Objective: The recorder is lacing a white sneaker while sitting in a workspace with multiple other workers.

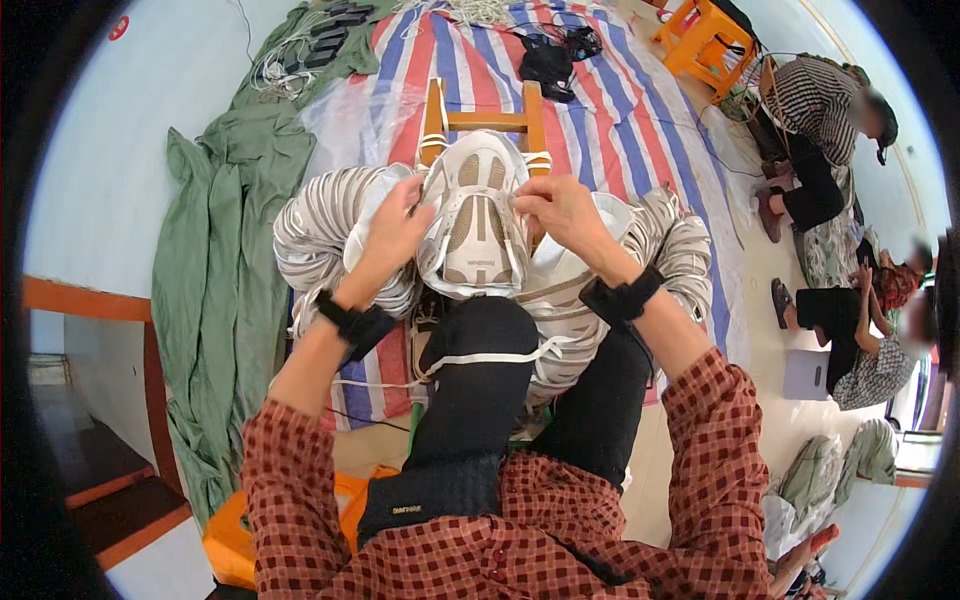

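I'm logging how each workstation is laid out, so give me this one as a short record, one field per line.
Centre: white-and-tan mesh shoe upper, in front of a brown wooden frame
Left side: left hand at the upper's left edge; pinch unclear
Right side: right hand at the upper's right edge; pinch unclear
Flanking: white-and-tan layered stacks, both sides
Ground: red, white and blue striped sheet
Far left: crumpled green cloth
Upper right: orange plastic stool
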`<action>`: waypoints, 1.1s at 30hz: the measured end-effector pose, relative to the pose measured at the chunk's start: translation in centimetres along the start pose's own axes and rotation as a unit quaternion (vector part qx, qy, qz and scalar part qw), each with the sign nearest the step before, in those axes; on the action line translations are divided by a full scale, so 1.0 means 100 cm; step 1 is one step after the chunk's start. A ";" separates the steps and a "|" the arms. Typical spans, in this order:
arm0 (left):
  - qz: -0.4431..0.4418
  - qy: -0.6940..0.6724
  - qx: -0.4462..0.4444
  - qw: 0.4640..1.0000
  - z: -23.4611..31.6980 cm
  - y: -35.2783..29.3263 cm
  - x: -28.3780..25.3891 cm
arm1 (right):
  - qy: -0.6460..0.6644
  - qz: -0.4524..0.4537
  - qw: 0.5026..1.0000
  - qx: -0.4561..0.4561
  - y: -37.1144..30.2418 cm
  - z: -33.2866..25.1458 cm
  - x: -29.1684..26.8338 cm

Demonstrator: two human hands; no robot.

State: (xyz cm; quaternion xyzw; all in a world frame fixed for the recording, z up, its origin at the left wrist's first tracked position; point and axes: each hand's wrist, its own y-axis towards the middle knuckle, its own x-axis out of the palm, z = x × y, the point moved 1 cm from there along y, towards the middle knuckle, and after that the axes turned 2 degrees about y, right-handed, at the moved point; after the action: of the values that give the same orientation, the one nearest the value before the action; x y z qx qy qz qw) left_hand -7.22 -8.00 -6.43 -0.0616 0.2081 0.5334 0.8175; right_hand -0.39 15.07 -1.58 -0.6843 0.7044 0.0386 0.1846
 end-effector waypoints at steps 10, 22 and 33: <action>0.013 0.318 -0.027 0.947 0.021 0.046 0.017 | -0.226 0.062 0.967 -0.097 0.027 0.007 0.021; -0.246 -0.023 -0.104 0.963 0.010 0.073 0.010 | -0.244 0.088 0.961 -0.101 0.024 0.009 0.033; -0.232 -0.136 -0.147 0.952 0.006 0.067 0.008 | -0.505 0.126 0.813 -0.261 0.022 -0.005 0.048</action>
State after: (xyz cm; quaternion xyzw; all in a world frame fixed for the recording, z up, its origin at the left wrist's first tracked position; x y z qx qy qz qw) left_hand -12.83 -4.31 -5.42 -0.1549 -0.0055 0.3570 0.9212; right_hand -2.59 10.46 -3.08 -0.4962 0.5558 0.5840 0.3222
